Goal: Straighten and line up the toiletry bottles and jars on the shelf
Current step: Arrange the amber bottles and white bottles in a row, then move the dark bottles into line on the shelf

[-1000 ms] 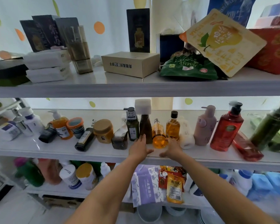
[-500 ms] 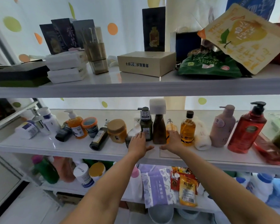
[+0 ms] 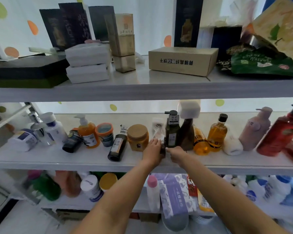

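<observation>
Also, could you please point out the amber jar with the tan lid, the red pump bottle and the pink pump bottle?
amber jar [image 3: 139,143]: head view, front wall.
red pump bottle [image 3: 277,137]: head view, mid-body.
pink pump bottle [image 3: 254,130]: head view, mid-body.

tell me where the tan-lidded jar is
In the head view the tan-lidded jar stands on the middle shelf, just left of centre, between the toppled dark bottle and the left hand.

Bare L forearm [image 3: 118,196] in from 7 o'clock, bare R forearm [image 3: 227,191] from 5 o'clock; L hand [image 3: 152,152], R hand [image 3: 177,154] both bare.
</observation>
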Demonstrator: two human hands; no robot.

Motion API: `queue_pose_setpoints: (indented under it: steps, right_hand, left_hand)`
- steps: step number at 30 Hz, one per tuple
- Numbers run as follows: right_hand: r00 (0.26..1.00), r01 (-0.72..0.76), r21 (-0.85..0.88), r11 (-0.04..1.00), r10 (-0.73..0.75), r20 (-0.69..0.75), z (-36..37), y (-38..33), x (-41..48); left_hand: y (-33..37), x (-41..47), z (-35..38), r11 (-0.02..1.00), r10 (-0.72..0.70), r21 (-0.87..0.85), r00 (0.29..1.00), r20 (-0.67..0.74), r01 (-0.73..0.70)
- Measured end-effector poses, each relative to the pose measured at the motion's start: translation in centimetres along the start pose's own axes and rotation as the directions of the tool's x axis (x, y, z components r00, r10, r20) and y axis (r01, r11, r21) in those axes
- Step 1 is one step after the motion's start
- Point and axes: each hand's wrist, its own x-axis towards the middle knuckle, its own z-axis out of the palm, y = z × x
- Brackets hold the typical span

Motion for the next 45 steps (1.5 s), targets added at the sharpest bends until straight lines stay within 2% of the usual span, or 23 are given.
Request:
queue_pose_setpoints:
  steps: [2, 5, 7, 9, 13, 21, 24, 25, 30, 33, 39, 45]
  right_hand:
    - [0.999, -0.039, 0.157, 0.987, 0.04, -0.005, 1.0, -0.1, -0.3]
    - [0.996, -0.091, 0.289, 0.953, 0.093, 0.006, 1.9, -0.3, -0.6]
    - [0.993, -0.121, 0.32, 0.94, 0.118, 0.029, 2.4, -0.4, -1.0]
    - [0.992, -0.127, 0.34, 0.932, 0.124, 0.03, 2.7, -0.3, -1.3]
    - [0.989, -0.145, 0.401, 0.905, 0.13, 0.065, 2.4, 0.4, -1.6]
    - [0.967, -0.207, 0.29, 0.934, 0.15, 0.208, 1.2, 1.4, -4.0]
    - [0.951, -0.217, 0.307, 0.927, 0.13, 0.28, 0.2, 1.2, -5.1]
    - [0.951, -0.219, 0.312, 0.925, 0.13, 0.281, -0.1, 1.2, -5.5]
    - [0.945, -0.247, 0.347, 0.905, 0.145, 0.293, -2.1, 2.2, -6.4]
    - [0.945, -0.236, 0.34, 0.91, 0.134, 0.297, -3.2, 2.7, -7.3]
    - [0.947, -0.242, 0.318, 0.917, 0.152, 0.284, -4.0, 4.0, -7.2]
    - [0.946, -0.249, 0.323, 0.913, 0.158, 0.283, -4.6, 4.1, -6.2]
  left_hand:
    - [-0.2, -0.1, -0.2, 0.994, -0.001, -0.113, 0.999, -0.034, -0.003]
    - [-0.5, -0.2, -0.7, 0.893, -0.207, -0.423, 0.974, -0.088, 0.152]
    - [-0.3, -0.4, -0.8, 0.795, -0.337, -0.544, 0.941, -0.031, 0.267]
    - [0.0, -0.7, -0.6, 0.703, -0.373, -0.623, 0.924, 0.085, 0.342]
    - [-0.3, -1.2, -0.3, 0.567, -0.435, -0.719, 0.887, 0.153, 0.402]
    - [-0.5, -3.8, -0.7, 0.333, -0.531, -0.833, 0.818, 0.221, 0.442]
    - [0.3, -5.0, -1.0, 0.26, -0.56, -0.85, 0.789, 0.253, 0.458]
    - [0.7, -5.4, -1.2, 0.277, -0.574, -0.846, 0.784, 0.235, 0.456]
    - [2.4, -5.1, -3.1, 0.522, -0.597, -0.744, 0.802, 0.03, 0.416]
    - [3.5, -3.5, -3.9, 0.627, -0.573, -0.684, 0.815, -0.079, 0.374]
    - [6.0, -0.2, -5.4, 0.667, -0.408, -0.694, 0.912, -0.035, 0.272]
    - [6.5, 2.4, -5.0, 0.69, -0.322, -0.667, 0.945, 0.063, 0.279]
